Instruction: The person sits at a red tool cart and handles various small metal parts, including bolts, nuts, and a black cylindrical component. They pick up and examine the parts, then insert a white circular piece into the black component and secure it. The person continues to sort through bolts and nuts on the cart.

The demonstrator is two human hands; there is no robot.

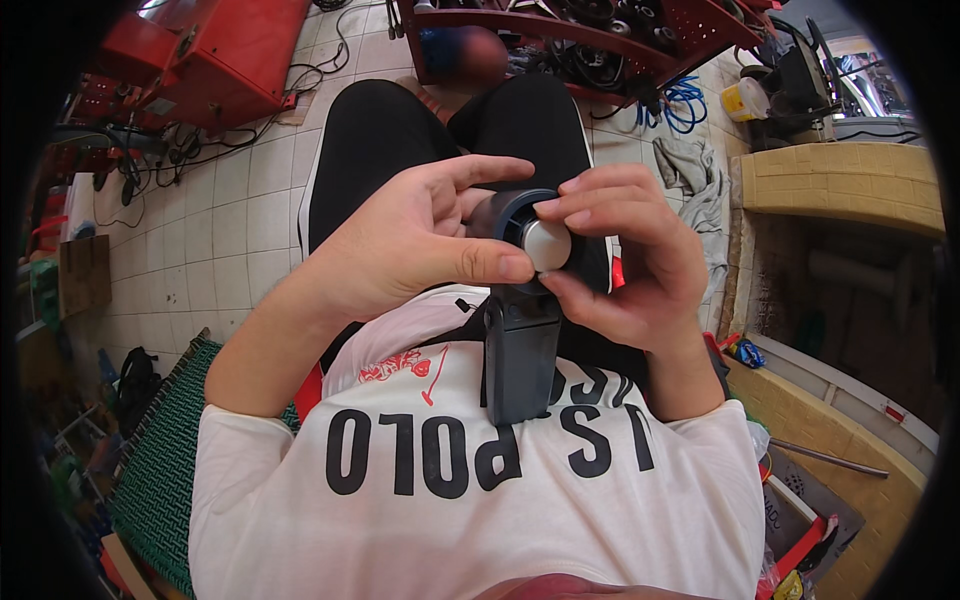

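Between my hands, over my lap, is a dark grey pistol-shaped device with a round barrel and a thick handle (522,360) that points down against my shirt. In the barrel's open end sits a silver round cap (546,246), its smooth face turned up. My left hand (430,235) is closed around the barrel's left side. Its thumb presses near the cap and its index finger stretches over the top. My right hand (640,250) grips the cap's right side, with fingertips above and thumb below. Part of the barrel is hidden by my fingers.
Ahead stands a red metal rack (640,40) with dark parts on it. A red cabinet (220,60) and black cables are at upper left. A blue hose coil (685,105) and grey cloth (695,180) lie on the tiled floor. A green woven seat (165,450) is at left.
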